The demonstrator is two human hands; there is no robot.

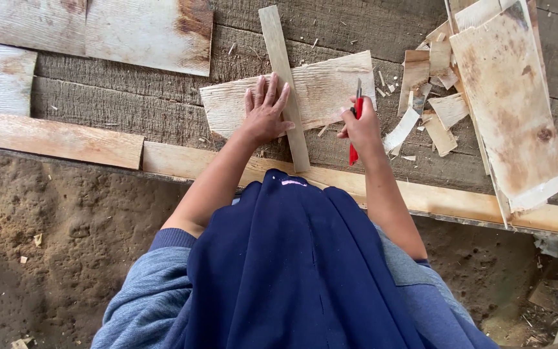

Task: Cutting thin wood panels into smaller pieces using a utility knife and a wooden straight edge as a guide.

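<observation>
Left hand flat, fingers spread, pressing thin wood strip onto wood sheet on workbench. Right hand closed around red knife, blade at sheet edge. Wood scraps nearby.

Rough timber bench over a dirt floor, in soft daylight.

The worktop is made of grey, weathered planks laid side by side, with a paler wooden strip running along its near edge. Pale offcuts and chips lie scattered toward the right, beside a large stained board. Two more worn boards rest at the top left. Below the bench, the packed brown earth is lumpy and flecked with small wood chips.
</observation>
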